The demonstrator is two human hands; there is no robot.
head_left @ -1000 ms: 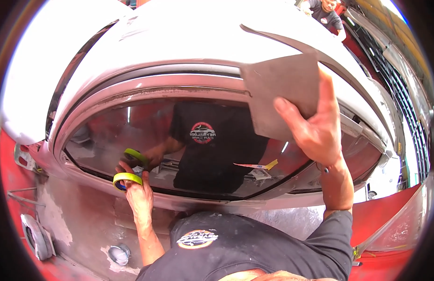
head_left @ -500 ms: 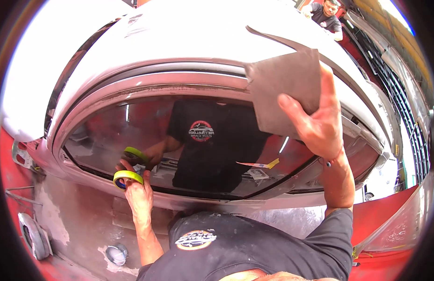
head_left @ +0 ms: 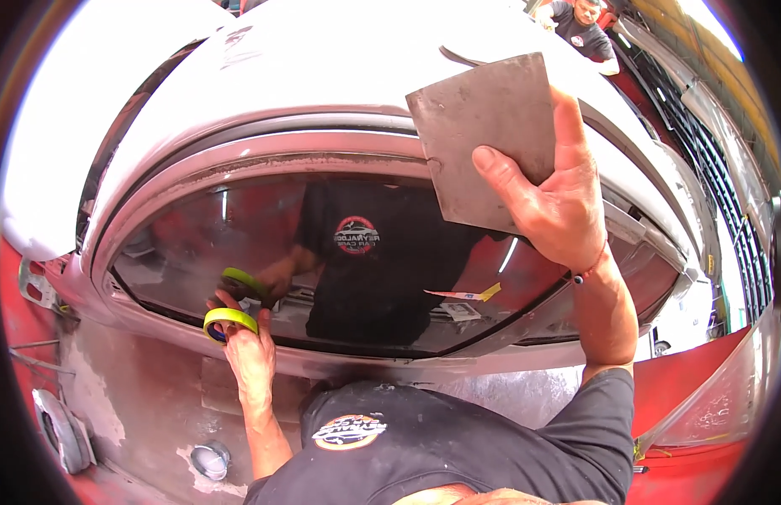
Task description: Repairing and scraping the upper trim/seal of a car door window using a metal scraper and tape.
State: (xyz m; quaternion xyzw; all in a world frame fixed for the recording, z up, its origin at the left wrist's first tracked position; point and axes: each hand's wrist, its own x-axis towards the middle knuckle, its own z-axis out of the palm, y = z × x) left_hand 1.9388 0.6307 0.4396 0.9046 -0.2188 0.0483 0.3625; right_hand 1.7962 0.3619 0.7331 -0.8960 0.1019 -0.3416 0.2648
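The right hand [head_left: 567, 212] is filled here: a flat grey sheet [head_left: 485, 139] is gripped at its right side, the thumb laid across the near face and the other fingers mostly hidden behind. The sheet is held up above the car, the roof's edge and the upper part of the dark side window [head_left: 264, 231] being covered by it; whether the bodywork is touched cannot be told.

Over to the left hand [head_left: 250, 358], and a yellow-green tape roll [head_left: 232, 315] is being held, the fingers passed through the ring, close by the window's lower edge. Roll, fingers and a dark shirt are all mirrored in the glass. A yellow-and-white strip [head_left: 466, 295] is seen there too, though whether it is stuck on or only reflected cannot be made out.

Further out, the pale roof [head_left: 306, 71] is strongly lit, and the tip of a dark curved strip [head_left: 458, 56] is glimpsed past the sheet's top edge. Down on the stained floor [head_left: 146, 396], a round metallic container [head_left: 211, 460] is seen at lower left. At upper right, beyond the roof, another person [head_left: 582, 34] in a dark shirt is partly shown.
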